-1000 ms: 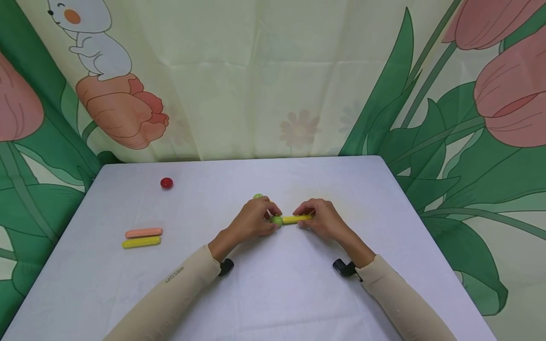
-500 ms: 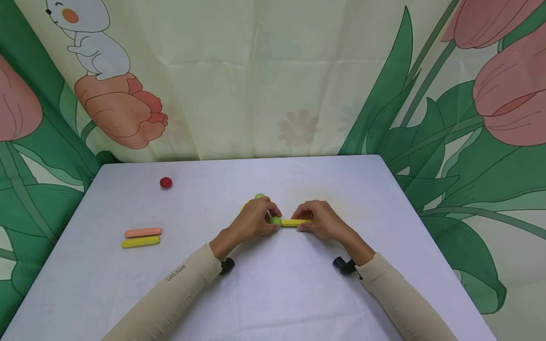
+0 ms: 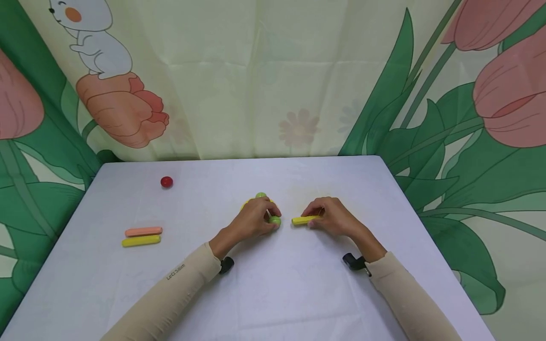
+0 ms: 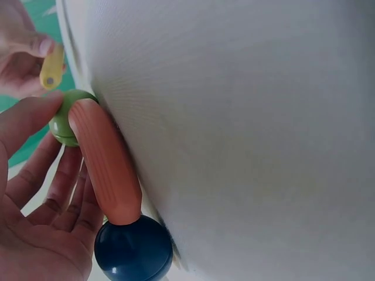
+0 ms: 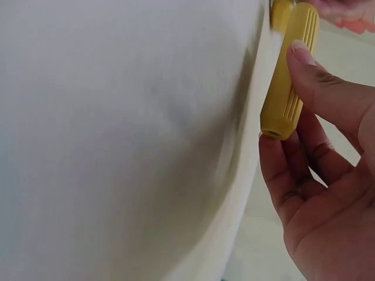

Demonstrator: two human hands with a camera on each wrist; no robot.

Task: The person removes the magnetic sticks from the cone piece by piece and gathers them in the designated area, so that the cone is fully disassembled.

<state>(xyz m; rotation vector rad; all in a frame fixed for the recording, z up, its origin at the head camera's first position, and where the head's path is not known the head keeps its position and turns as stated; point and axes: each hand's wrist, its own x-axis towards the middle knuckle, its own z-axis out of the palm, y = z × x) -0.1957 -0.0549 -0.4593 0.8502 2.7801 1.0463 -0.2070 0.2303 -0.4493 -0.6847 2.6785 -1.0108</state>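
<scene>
Left hand [image 3: 256,217] pinches a green ball [image 3: 275,221], right hand [image 3: 334,218] a yellow stick [image 3: 301,220]. Arms [image 3: 166,291] reach toward the tabletop's [image 3: 273,293] far edge.

Your R hand [image 3: 332,218] has shifted right w/ the yellow stick [image 3: 301,220]; its end touched the nearer green ball [image 3: 276,221] a sec ago, now there's a gap btwn 'em.

A room of unclear kind, with white-clothed table [image 3: 277,293] and tulip-printed curtain [image 3: 222,85].
</scene>
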